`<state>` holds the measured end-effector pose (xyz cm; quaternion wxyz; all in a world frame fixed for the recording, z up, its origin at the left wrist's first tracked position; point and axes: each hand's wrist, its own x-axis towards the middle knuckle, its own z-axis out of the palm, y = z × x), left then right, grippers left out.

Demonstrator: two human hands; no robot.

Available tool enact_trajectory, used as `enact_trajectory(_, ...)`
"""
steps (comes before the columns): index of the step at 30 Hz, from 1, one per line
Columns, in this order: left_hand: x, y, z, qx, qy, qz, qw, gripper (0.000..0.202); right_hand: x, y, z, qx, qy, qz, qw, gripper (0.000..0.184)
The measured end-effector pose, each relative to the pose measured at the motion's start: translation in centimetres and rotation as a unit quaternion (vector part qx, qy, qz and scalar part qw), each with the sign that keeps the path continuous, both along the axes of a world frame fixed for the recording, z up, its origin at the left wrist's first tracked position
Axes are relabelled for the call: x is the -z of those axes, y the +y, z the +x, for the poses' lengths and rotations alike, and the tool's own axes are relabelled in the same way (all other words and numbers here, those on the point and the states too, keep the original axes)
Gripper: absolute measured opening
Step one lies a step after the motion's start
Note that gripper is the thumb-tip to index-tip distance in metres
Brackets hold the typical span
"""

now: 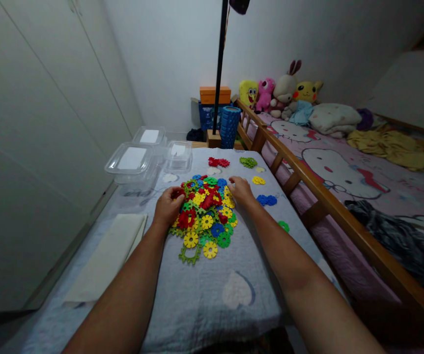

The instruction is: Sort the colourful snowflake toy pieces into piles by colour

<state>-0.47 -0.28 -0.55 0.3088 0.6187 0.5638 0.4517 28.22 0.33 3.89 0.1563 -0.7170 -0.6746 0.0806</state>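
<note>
A heap of plastic snap-together pieces (pixel 207 221) lies on the cloth-covered table, made up of red, yellow, blue and green notched discs and frame shapes. At the heap's left edge is my left hand (pixel 168 205), fingers curved and apart, touching the red and green pieces. My right hand (pixel 240 191) rests against the right edge beside yellow discs, its fingers bent and parted. Their far fingertips are partly hidden. Small groups lie apart from the heap: red pieces (pixel 218 162), olive-green pieces (pixel 248 162), yellow discs (pixel 259 180), blue discs (pixel 267 200) and a green disc (pixel 283 226).
Clear lidded containers (pixel 130 160) with white labels stand at the back left. A folded cream cloth (pixel 104 258) lies on the left side. Along the right runs a wooden bed rail (pixel 307 184). A black lamp pole (pixel 219 69) rises behind the table.
</note>
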Motion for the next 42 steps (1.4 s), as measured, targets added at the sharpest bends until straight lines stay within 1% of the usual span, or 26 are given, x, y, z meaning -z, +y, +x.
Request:
enact_trajectory(3, 0.2, 0.1, 0.0, -0.003, 0.002, 0.003, 1.0, 0.038, 0.5, 1.5, -1.2, 0.015, -0.009, -0.006, 1.0, 0.046)
enact_trajectory(5, 0.3, 0.1, 0.0, -0.007, 0.003, 0.005, 1.0, 0.037, 0.8, 2.2, -1.8, 0.023, -0.02, -0.019, 0.999, 0.048)
enact_trajectory(10, 0.3, 0.1, 0.1, -0.007, 0.002, 0.004, 1.0, 0.037, 1.3, 3.1, -2.4, 0.038, -0.036, -0.053, 0.997, 0.037)
enact_trajectory(12, 0.2, 0.1, 0.1, -0.005, 0.002, 0.004, 1.0, 0.037, 1.4, 3.2, -2.4, 0.051, -0.026, -0.043, 0.997, 0.033)
enact_trajectory(16, 0.2, 0.1, 0.0, -0.006, 0.003, 0.006, 1.0, 0.037, 1.9, 3.1, -1.9, 0.079, 0.005, 0.011, 0.997, 0.028)
enact_trajectory(19, 0.3, 0.2, 0.0, -0.005, 0.003, 0.008, 1.0, 0.037, 2.3, 2.9, -1.4, 0.083, 0.03, 0.044, 0.995, 0.023)
enact_trajectory(22, 0.4, 0.2, 0.0, 0.0, 0.0, 0.01, 1.0, 0.035, 2.5, 2.8, -1.0, 0.084, 0.075, 0.055, 0.992, 0.019)
enact_trajectory(28, 0.7, 0.3, -0.1, 0.002, -0.001, 0.012, 1.0, 0.035, 2.2, 2.7, 0.1, 0.124, 0.159, 0.072, 0.977, 0.014)
enact_trajectory(33, 0.7, 0.4, 0.0, 0.002, -0.006, 0.012, 1.0, 0.034, 1.8, 2.7, 0.4, 0.126, 0.199, 0.033, 0.971, 0.009)
enact_trajectory(37, 0.6, 0.3, 0.0, 0.002, -0.009, 0.008, 1.0, 0.034, 1.5, 2.3, 0.2, 0.131, 0.256, 0.036, 0.957, 0.009)
enact_trajectory(40, 0.5, 0.2, 0.0, -0.002, -0.008, 0.006, 1.0, 0.036, 1.1, 1.5, 0.7, 0.11, 0.317, 0.048, 0.941, 0.008)
enact_trajectory(42, 0.5, 0.2, 0.0, -0.002, -0.007, 0.005, 1.0, 0.036, 0.6, 0.6, 1.8, 0.085, 0.337, 0.064, 0.935, 0.01)
